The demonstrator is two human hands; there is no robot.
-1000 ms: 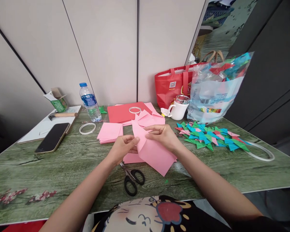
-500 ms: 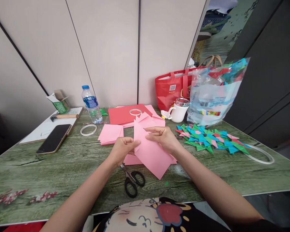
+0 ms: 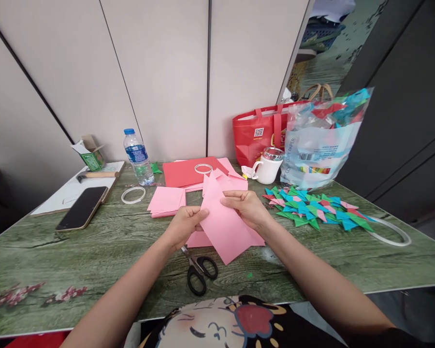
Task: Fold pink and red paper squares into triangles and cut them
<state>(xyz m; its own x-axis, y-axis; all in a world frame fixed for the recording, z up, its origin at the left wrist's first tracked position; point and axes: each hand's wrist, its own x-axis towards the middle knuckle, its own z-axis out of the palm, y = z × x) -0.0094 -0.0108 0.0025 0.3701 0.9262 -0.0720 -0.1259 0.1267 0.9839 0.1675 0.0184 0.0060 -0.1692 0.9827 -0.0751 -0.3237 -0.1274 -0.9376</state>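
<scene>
A sheet of pink paper [image 3: 224, 232] is held up in front of me, its lower corner pointing down toward the table edge. My left hand [image 3: 184, 223] pinches its left edge between thumb and fingers. On the upper right part, my right hand [image 3: 247, 208] grips the same paper, thumb and fingers closed together. More pink sheets [image 3: 199, 240] lie beneath and behind it. Left of my hands sits a stack of small pink paper squares [image 3: 166, 199]. Black-handled scissors [image 3: 200, 270] lie just below my left hand, their blade tips hidden.
Red paper [image 3: 184, 172] with a tape roll [image 3: 203, 168] lies behind. Further left are another tape roll [image 3: 133, 195], a water bottle [image 3: 137, 157], a phone [image 3: 82, 208] and a hammer [image 3: 97, 175]. Rightward stand a white mug [image 3: 270, 166], a plastic bag [image 3: 319, 150] and folded paper pieces [image 3: 315, 208].
The pink paper has turned slightly, so its lower corner has swung left. My right hand has closed more on the paper; my left hand keeps its pinch.
</scene>
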